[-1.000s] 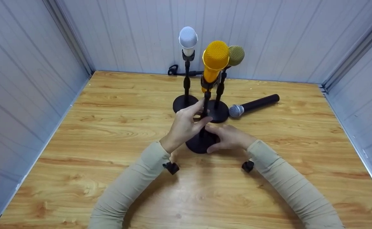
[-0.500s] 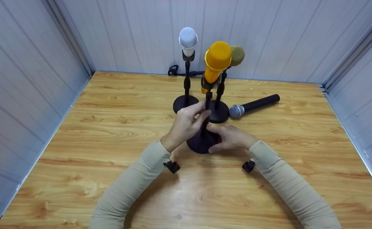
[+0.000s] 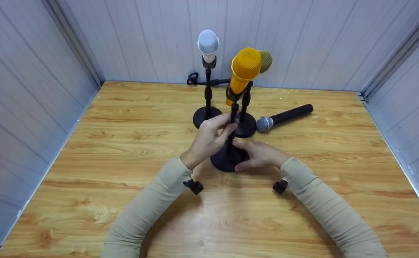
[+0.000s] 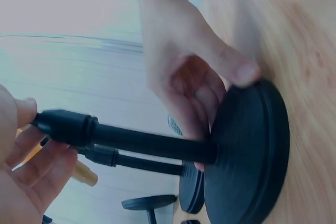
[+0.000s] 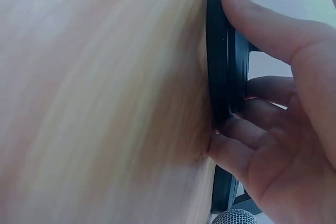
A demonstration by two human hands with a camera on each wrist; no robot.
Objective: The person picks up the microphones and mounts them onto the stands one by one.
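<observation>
Left hand [image 3: 205, 138] in a pinch round front stand's pole [image 4: 152, 142] (right hand [image 3: 262, 154] round base [image 4: 244, 148])

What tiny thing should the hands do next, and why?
Perhaps the left hand could gently turn the thick black collar on the slim black pole. Its fingers are right there, and the right hand grips the round black base, so the bright yellow, mesh-headed microphone on top shouldn't wobble much.
</observation>
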